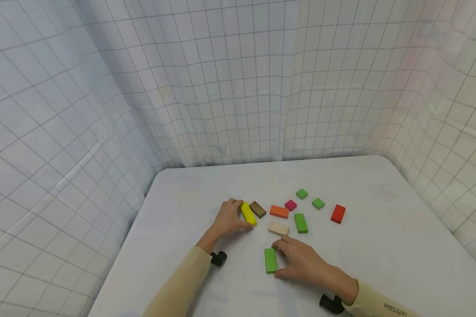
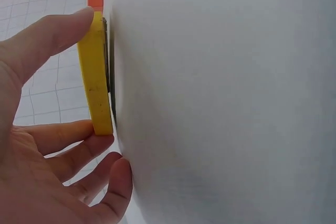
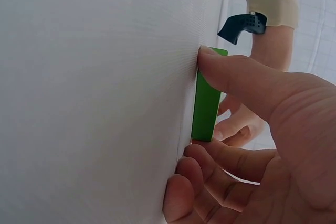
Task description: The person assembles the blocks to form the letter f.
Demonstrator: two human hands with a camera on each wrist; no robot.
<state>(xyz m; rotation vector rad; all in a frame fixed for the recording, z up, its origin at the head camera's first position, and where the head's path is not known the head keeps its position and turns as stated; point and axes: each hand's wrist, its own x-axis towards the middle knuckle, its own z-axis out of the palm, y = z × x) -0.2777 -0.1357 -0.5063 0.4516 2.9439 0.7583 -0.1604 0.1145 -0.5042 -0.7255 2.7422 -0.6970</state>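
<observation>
Just left of the middle of the white surface (image 1: 174,198), I've got the left hand (image 1: 229,219) pinching the yellow block (image 1: 248,213) end to end, thumb at the near end. Further from the far edge, my right hand (image 1: 301,262) has the green block (image 1: 270,260) pinched the same way. Brown block (image 1: 258,209) is just beside the yellow one, then orange block (image 1: 279,211) and beige block (image 1: 278,228). Two little green squares (image 1: 318,203) sit up toward the far edge, and the red block (image 1: 338,214) is out toward the right edge.
</observation>
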